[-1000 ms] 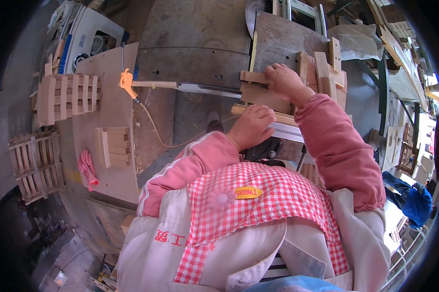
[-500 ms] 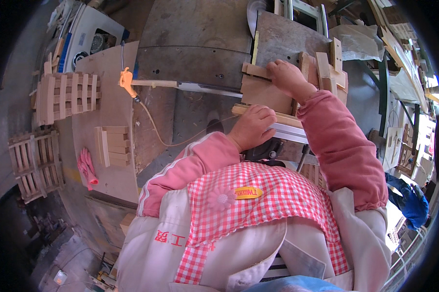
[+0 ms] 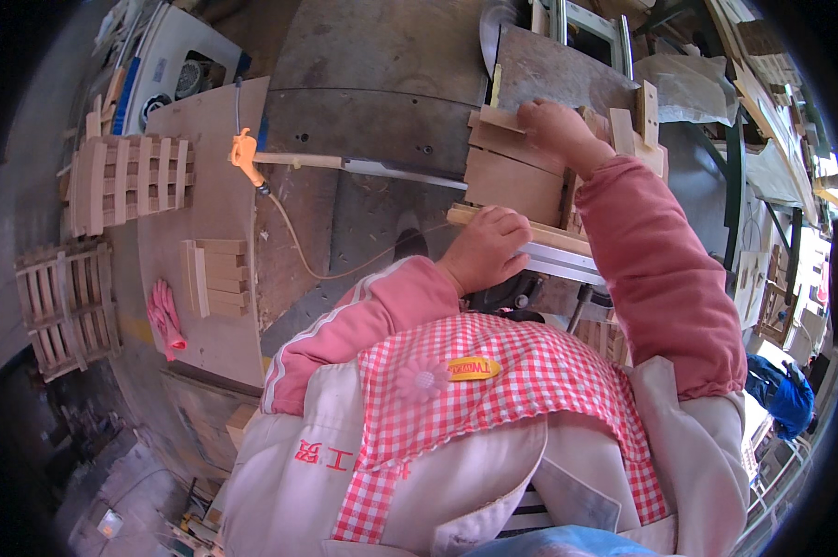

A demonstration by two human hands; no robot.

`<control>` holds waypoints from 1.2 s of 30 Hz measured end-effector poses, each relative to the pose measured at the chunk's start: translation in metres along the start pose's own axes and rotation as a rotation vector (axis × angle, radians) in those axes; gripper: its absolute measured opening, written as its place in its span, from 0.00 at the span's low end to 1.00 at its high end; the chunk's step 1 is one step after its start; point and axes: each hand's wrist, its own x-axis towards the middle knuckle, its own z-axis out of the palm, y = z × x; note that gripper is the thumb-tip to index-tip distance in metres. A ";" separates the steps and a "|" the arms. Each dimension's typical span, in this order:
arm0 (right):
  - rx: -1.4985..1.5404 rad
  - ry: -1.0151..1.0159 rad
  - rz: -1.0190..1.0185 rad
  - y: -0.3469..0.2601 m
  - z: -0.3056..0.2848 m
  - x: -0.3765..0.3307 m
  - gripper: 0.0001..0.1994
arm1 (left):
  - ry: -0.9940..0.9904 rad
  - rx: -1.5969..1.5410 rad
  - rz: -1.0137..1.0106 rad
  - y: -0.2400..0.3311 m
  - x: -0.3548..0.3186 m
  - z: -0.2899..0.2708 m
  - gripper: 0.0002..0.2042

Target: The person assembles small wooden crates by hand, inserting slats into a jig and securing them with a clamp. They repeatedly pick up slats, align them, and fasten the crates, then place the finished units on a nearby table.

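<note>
We are fitting wooden pieces together at the upper right of the frame, and doing it well depends on keeping both hands steady on the wood. Our right hand [image 3: 553, 130] lies on top of the flat wooden board [image 3: 516, 172], near its far edge, fingers curled over a small piece there; it presses down more than it closes, and we cannot tell whether its grip has actually shut on anything. Our left hand [image 3: 486, 249] sits lower, fingers bent and resting on the long wooden strip [image 3: 530, 234] that runs just beside the board's near edge; again the grip is loosely curled on the strip, not clenched. The board itself rests on the grey table [image 3: 372, 121] in front of a dark upright panel [image 3: 567, 74], with small wooden blocks [image 3: 634, 125] standing just to its right. We judge the best way is to hold the strip flush against the board with the left hand while the right keeps the board from sliding, fingers well clear of any joint. To the left, the orange-handled tool [image 3: 245, 156] with its hose lies on the table, well apart from both hands. Finished slatted crates [image 3: 126, 181] and a pink glove [image 3: 165, 316] sit at the far left, out of the way.
</note>
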 end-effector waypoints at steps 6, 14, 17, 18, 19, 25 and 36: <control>-0.019 -0.048 0.067 0.011 -0.001 0.020 0.12 | -0.027 -0.216 -0.248 -0.003 0.009 -0.012 0.09; 0.096 -0.028 -0.069 0.022 0.007 0.007 0.16 | 0.528 -0.292 -0.699 -0.104 0.063 -0.045 0.15; 0.093 -0.075 0.004 0.027 -0.001 -0.007 0.16 | 0.397 -0.351 -0.861 -0.113 0.073 -0.030 0.17; 0.087 -0.095 0.044 0.029 -0.004 -0.011 0.16 | 0.346 -0.378 -0.903 -0.111 0.075 -0.021 0.18; 0.099 -0.085 0.049 0.032 -0.006 -0.016 0.16 | 0.311 -0.417 -0.922 -0.110 0.076 -0.015 0.19; 0.370 0.166 0.122 0.066 -0.025 -0.055 0.14 | 0.240 -0.343 -0.877 -0.116 0.064 -0.037 0.19; 0.523 0.468 0.346 0.095 -0.029 -0.164 0.15 | 0.104 -0.401 -1.014 -0.076 0.045 -0.049 0.18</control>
